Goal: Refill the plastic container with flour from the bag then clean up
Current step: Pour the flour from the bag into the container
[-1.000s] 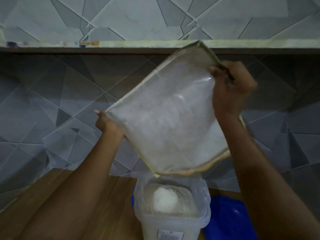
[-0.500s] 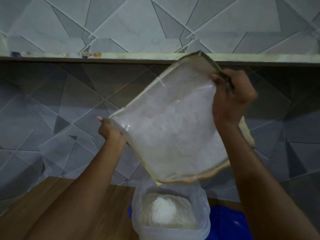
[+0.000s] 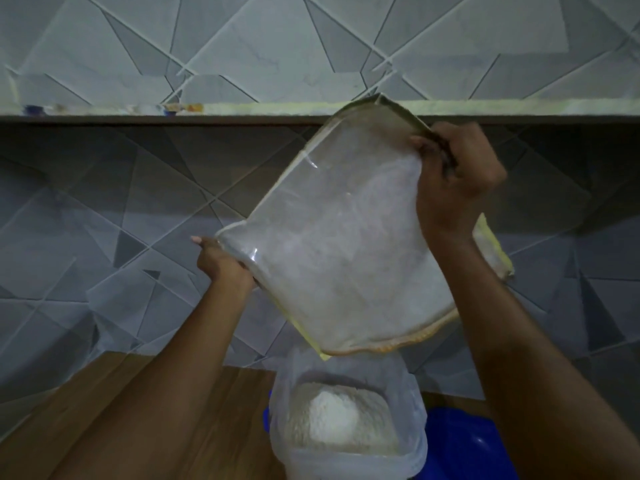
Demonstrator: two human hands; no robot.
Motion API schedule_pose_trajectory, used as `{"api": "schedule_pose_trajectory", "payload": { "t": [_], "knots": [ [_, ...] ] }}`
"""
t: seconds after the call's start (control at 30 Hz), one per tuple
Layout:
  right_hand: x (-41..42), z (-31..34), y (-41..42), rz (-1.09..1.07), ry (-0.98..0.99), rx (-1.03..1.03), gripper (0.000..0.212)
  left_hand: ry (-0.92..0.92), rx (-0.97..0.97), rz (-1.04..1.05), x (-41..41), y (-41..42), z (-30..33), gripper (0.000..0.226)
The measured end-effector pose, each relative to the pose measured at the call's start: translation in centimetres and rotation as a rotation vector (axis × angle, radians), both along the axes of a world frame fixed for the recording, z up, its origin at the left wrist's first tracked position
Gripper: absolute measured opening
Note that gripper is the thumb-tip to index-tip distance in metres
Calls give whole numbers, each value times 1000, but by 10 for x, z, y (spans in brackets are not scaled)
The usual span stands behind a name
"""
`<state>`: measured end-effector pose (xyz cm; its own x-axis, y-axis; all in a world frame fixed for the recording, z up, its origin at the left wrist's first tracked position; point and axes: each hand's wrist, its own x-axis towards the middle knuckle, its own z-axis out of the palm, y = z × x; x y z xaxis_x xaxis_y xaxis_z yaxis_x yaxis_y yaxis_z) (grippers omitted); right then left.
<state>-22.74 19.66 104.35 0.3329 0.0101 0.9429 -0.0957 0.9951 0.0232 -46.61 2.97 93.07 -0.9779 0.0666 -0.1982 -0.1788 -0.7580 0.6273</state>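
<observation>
A clear plastic flour bag [image 3: 343, 244] with yellowish edges hangs upside down and tilted, its open mouth pointing down just above the plastic container [image 3: 346, 459]. My left hand [image 3: 221, 263] grips the bag's lower left corner. My right hand [image 3: 453, 178] pinches its upper right corner. The translucent container stands on the wooden counter [image 3: 114, 410] and holds a heaped mound of white flour [image 3: 336, 420]. The bag's inside is dusted white; I cannot tell how much flour is left in it.
A blue lid or dish [image 3: 467, 452] lies on the counter to the right of the container. A tiled wall [image 3: 104, 237] rises right behind, with a shelf ledge [image 3: 173, 110] above carrying small coloured items at its left end.
The bag and both hands sit lower in the view and the container has slid toward the bottom edge, as my head tilts up. The bag's tilt stays about the same.
</observation>
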Motion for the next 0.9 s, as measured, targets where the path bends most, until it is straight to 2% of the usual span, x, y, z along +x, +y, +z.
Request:
{"api": "schedule_pose_trajectory", "payload": {
  "t": [0.07, 0.13, 0.2, 0.33, 0.4, 0.43, 0.5, 0.57, 0.63, 0.73, 0.8, 0.9],
  "knots": [
    [-9, 2, -6, -21, -14, 28, 15, 20, 53, -35, -3, -2, -2, 68],
    [-21, 5, -12, -20, -11, 42, 15, 122, 74, -66, -9, -4, -8, 66],
    [-28, 10, -15, -13, -6, 40, 15, 217, -35, 6, -22, -3, -19, 57],
    [-40, 14, -19, -58, -3, 90, 17, 183, -644, 344, -8, -10, -20, 62],
    [-41, 16, -19, -70, 4, 126, 19, 222, -807, 468, 1, -17, -22, 70],
    [-41, 15, -20, -81, 5, 145, 19, 316, -813, 489, 5, -22, -22, 74],
    [-41, 13, -23, -110, 10, 186, 16, 621, -756, 433, 8, -30, -22, 75],
    [-43, 13, -28, -137, 9, 231, 10, 905, -730, 272, 17, -36, -13, 69],
    [-45, 13, -33, -144, -8, 280, 8, 1071, -730, 125, 26, -40, 2, 73],
    [-45, 13, -40, -131, -37, 346, 14, 1165, -721, 45, 43, -39, 29, 81],
    [-44, 14, -43, -115, -46, 370, 17, 1133, -689, 30, 53, -37, 45, 64],
    [-40, 14, -47, -140, -72, 395, 16, 1024, -536, -22, 59, -35, 52, 31]
  ]
}}
